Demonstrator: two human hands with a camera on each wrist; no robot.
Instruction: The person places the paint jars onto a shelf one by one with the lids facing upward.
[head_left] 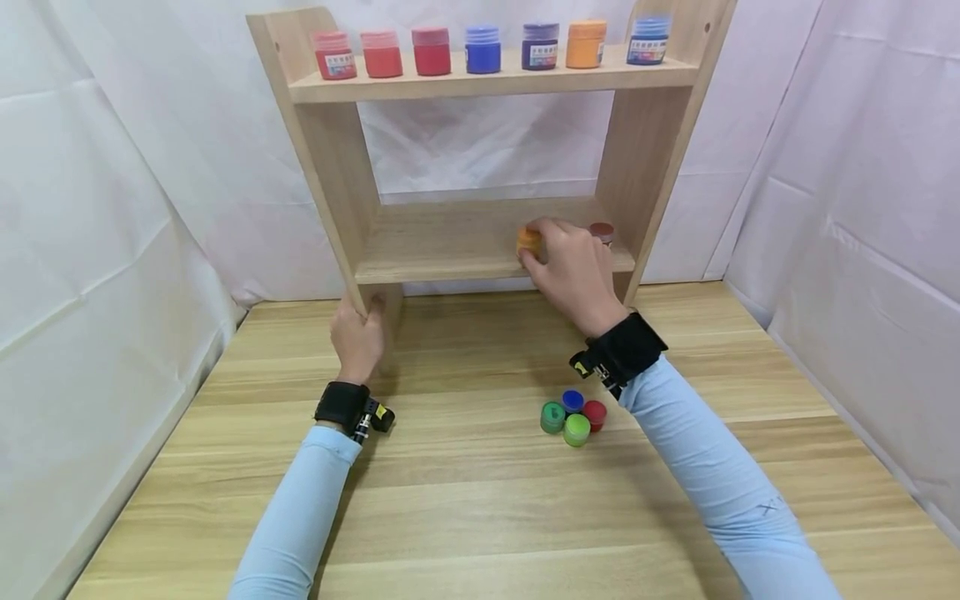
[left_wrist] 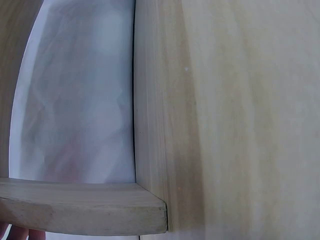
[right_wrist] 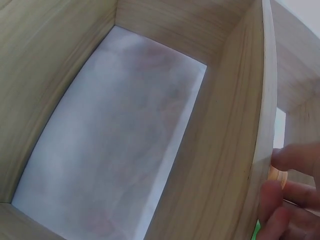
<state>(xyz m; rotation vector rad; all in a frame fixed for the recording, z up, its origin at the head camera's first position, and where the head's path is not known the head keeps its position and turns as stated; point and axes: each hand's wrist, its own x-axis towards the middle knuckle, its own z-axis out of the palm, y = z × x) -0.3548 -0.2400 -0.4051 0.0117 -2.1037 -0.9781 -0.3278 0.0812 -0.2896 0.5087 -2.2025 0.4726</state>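
Note:
My right hand (head_left: 573, 262) pinches a small orange paint jar (head_left: 528, 242) at the front of the lower board of a wooden shelf unit (head_left: 480, 271). A brown-lidded jar (head_left: 602, 233) stands just right of it, partly behind the hand. In the right wrist view the fingers (right_wrist: 300, 195) show at the right edge, with a sliver of the orange jar (right_wrist: 278, 175) between them. Low on the unit's left side panel (head_left: 318, 167), my left hand (head_left: 357, 337) grips the wood. Only fingertips (left_wrist: 20, 234) of it appear in the left wrist view, under a wooden edge (left_wrist: 85, 215).
Along the top board stand several paint jars, among them a red one (head_left: 431, 52), a blue one (head_left: 482, 50) and an orange one (head_left: 586, 44). On the wooden table (head_left: 450, 500) sits a cluster of small jars, including a light green one (head_left: 577, 429). White cloth (head_left: 862, 167) hangs around.

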